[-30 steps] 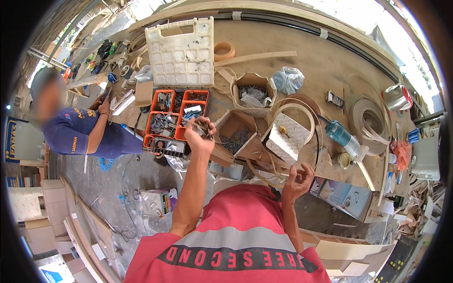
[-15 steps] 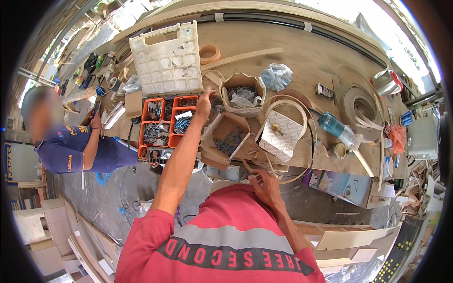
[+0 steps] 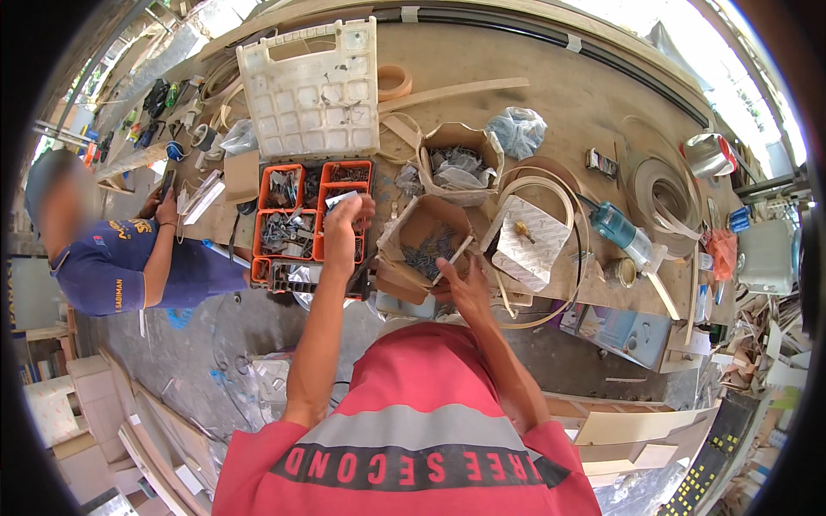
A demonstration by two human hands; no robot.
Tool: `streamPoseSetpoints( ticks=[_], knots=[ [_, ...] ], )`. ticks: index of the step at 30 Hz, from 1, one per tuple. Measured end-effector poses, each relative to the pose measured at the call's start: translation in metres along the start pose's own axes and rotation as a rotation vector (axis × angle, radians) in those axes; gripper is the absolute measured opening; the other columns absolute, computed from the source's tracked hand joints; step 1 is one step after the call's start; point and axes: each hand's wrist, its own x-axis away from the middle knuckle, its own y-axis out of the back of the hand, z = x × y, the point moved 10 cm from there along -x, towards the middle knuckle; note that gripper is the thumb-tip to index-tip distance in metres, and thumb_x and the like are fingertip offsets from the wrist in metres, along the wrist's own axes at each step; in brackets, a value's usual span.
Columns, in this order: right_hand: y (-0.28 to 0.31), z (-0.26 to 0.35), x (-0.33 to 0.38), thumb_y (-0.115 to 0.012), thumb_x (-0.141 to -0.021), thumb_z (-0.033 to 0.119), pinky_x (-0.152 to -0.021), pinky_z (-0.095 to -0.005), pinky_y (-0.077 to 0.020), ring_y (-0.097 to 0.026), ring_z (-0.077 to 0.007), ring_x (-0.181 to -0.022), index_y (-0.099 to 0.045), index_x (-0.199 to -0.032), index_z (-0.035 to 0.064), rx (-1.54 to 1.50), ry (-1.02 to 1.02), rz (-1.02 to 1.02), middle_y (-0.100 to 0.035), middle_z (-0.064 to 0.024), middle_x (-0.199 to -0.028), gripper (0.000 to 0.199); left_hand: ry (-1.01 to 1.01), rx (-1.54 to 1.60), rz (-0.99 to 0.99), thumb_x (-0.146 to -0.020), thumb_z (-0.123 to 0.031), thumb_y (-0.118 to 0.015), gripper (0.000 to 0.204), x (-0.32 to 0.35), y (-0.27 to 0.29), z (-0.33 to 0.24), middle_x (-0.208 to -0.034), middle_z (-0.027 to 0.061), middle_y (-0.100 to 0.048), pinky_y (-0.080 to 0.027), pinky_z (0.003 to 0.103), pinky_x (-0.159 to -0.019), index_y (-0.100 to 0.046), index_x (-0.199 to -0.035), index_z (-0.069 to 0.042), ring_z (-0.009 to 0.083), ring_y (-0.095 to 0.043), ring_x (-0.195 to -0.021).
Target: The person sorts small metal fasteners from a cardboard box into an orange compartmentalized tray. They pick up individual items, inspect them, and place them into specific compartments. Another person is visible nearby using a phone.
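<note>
My left hand [image 3: 348, 225] is over the right side of an orange parts organizer [image 3: 259, 225], fingers stretched out and holding nothing I can see. Screws and small metal fittings fill the organizer's compartments. Its clear lid [image 3: 303, 103] stands raised behind it. To the right, my right hand [image 3: 465, 285] grips the near right edge of an open cardboard box [image 3: 407, 225], thumb at the inside. Dark screws [image 3: 428, 254] lie in this box. Just behind it stands a second cardboard box [image 3: 462, 135] with nails or screws and a plastic bag inside.
A teal power tool [image 3: 615, 229] lies right of a white board [image 3: 530, 245] and coiled edging strips. A knotted plastic bag [image 3: 516, 132] sits farther back. At the left, a person in a blue shirt [image 3: 112, 271] holds a phone. Wood panels [image 3: 641, 434] lean below the workbench [image 3: 594, 95].
My left hand has come back from beside the raised lid to the organizer. My right hand has moved up from the bench's near edge and taken hold of the screw box.
</note>
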Motion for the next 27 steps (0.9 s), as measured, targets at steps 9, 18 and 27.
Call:
streamPoseSetpoints(
  ticks=[9, 18, 27],
  knots=[
    [-0.014, 0.032, 0.026, -0.059, -0.094, 0.011, -0.067, -0.0356, -0.0517, -0.066, -0.0203, -0.072, -0.059, -0.114, -0.0059, 0.273, 0.371, -0.153, -0.069, -0.0148, -0.086, 0.026, -0.213, -0.265, -0.038, -0.083, -0.031, -0.083, 0.086, 0.092, -0.009, 0.002, -0.136, 0.0130, -0.054, -0.044, 0.038, -0.106, -0.039, -0.150, 0.000, 0.0230, -0.052, -0.127],
    [-0.018, 0.066, 0.001, -0.058, -0.096, 0.008, -0.067, -0.0337, -0.0510, -0.064, -0.0148, -0.074, -0.062, -0.112, -0.0046, 0.042, 0.470, -0.252, -0.067, -0.0094, -0.080, 0.020, -0.127, -0.108, 0.097, -0.086, -0.024, -0.083, 0.065, 0.032, -0.033, -0.048, -0.120, 0.0077, -0.067, -0.047, 0.033, -0.097, -0.054, -0.140, -0.003, 0.0160, -0.062, -0.108],
    [-0.051, 0.093, -0.027, -0.056, -0.100, 0.012, -0.072, -0.0303, -0.0566, -0.064, -0.0127, -0.086, -0.064, -0.106, -0.0027, -0.457, 0.485, -0.158, -0.067, -0.0068, -0.099, 0.018, -0.721, -0.691, 0.010, -0.079, -0.039, -0.085, 0.077, 0.021, -0.056, -0.148, -0.112, 0.0128, -0.066, -0.021, 0.043, -0.108, -0.056, -0.142, -0.006, 0.0245, -0.056, -0.112]
  ],
)
